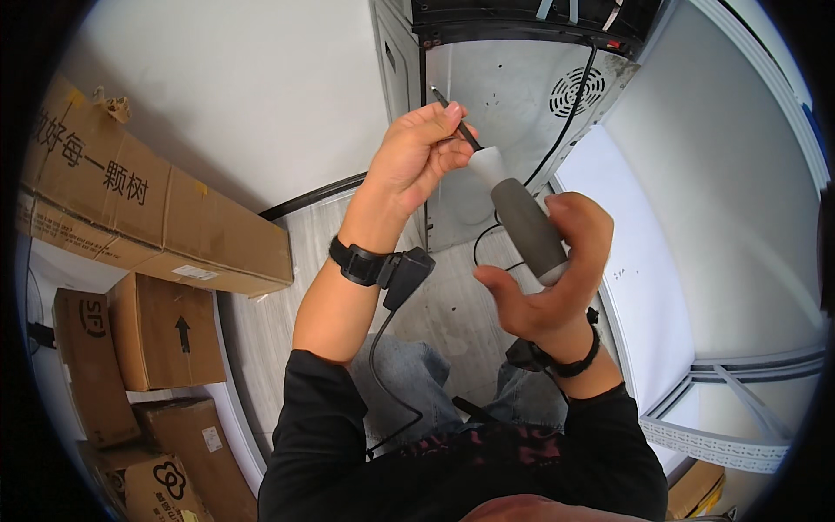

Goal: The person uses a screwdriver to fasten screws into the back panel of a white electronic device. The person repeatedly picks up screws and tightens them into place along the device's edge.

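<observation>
- So the thing in hand is a screwdriver-type tool (529, 224), grey body with a pale collar and pale butt end, held up in the air over the floor (445, 311), toward the floor's far edge where the metal panel (513, 91) stands.
- Long axis runs on a diagonal: the thin black shaft (468, 133) points far and left, toward the panel's left edge, and the fat butt end points back and right, toward the person.
- Shaft and body look pretty much in line, no obvious bend.
- Left grip (419, 146) is closed in a pinch on the shaft, thumb and fingertips around it, with the tip poking out past them.
- Right grip (564, 306) is spread, thumb and finger wide apart with the butt end between them. Can't tell how firmly the palm touches it.
- Black cable (557, 146) hangs down the panel, past the round vent (577, 91), right of the tool.
- Long cardboard box (222, 244) sits off by the floor's left edge, smaller brown boxes (178, 335) nearer the person.
</observation>
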Motion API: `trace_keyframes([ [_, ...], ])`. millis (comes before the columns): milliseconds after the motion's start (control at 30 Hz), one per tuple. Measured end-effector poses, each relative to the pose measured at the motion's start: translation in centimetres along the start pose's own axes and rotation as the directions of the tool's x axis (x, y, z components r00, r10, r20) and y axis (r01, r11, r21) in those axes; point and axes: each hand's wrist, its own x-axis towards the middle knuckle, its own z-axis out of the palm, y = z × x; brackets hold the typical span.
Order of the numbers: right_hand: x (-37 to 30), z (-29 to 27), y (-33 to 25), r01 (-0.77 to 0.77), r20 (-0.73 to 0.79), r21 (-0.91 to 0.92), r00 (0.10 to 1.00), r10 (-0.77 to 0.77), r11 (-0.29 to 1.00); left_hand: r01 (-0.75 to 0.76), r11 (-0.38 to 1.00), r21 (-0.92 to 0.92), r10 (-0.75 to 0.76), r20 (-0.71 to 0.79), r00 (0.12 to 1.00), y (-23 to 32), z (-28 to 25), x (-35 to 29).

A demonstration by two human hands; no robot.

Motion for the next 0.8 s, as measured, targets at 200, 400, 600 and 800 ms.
trace_keyframes([
  [200,-0.6,0.1,1.9,0.085,0.007,-0.04,0.996,-0.085,0.996,0.013,0.998,0.054,-0.01,-0.061,0.998,0.3,1.0,-0.2],
  [400,-0.1,0.1,0.0,-0.079,-0.004,0.008,0.997,0.079,0.997,-0.005,1.0,0.021,0.005,-0.018,1.0,-0.1,0.0,0.1],
  [600,-0.3,0.5,1.1,-0.011,-0.05,0.011,0.999,0.012,1.0,-0.02,0.998,0.052,0.024,-0.084,0.996,0.2,1.0,-0.3],
  [800,-0.4,0.4,1.0,0.019,-0.018,-0.065,1.0,-0.02,0.998,-0.053,0.997,0.059,0.064,-0.203,0.977,0.5,0.9,-0.1],
])
